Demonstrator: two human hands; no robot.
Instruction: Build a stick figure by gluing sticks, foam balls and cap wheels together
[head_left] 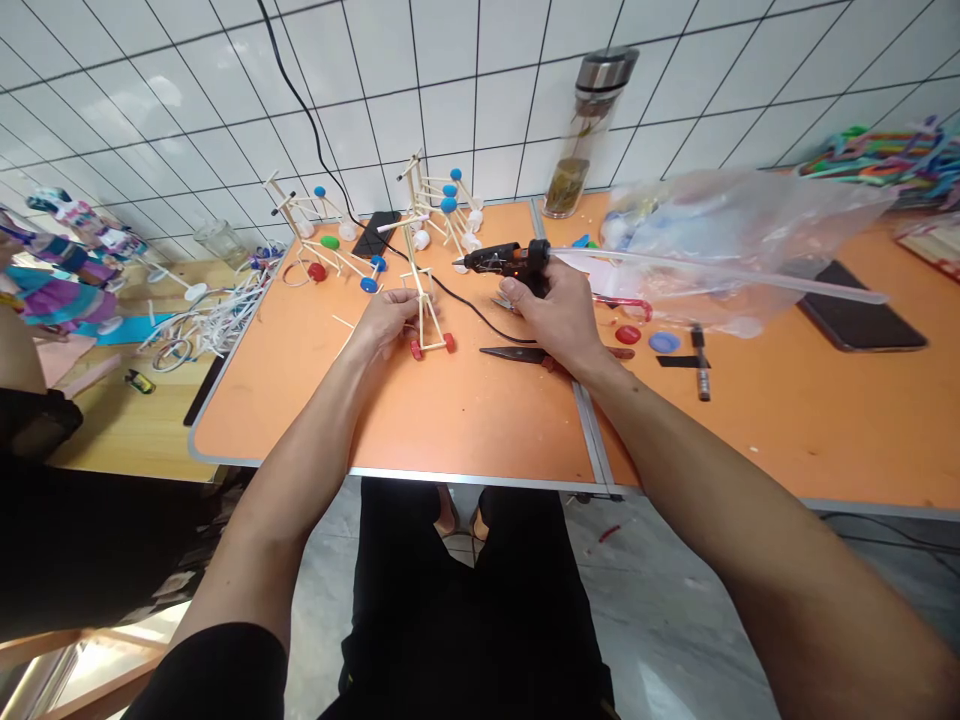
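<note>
My left hand (pixel 386 318) is closed round the wooden-stick model (pixel 424 300), a small upright frame with red cap wheels standing on the orange table (pixel 450 410). My right hand (pixel 556 312) grips a black hot glue gun (pixel 506 259) with a long clear glue stick out the back. Its nozzle points left, ending just right of the model's upper sticks. A black cord runs from the gun across the table.
Finished stick models with blue, red and green caps (pixel 442 205) stand at the back. Scissors (pixel 525 353), loose caps (pixel 628 334), a marker (pixel 702 375), a clear plastic bag (pixel 720 240), a bottle (pixel 589 130) and a phone (pixel 862 310) lie around. Another person's sleeve shows at far left.
</note>
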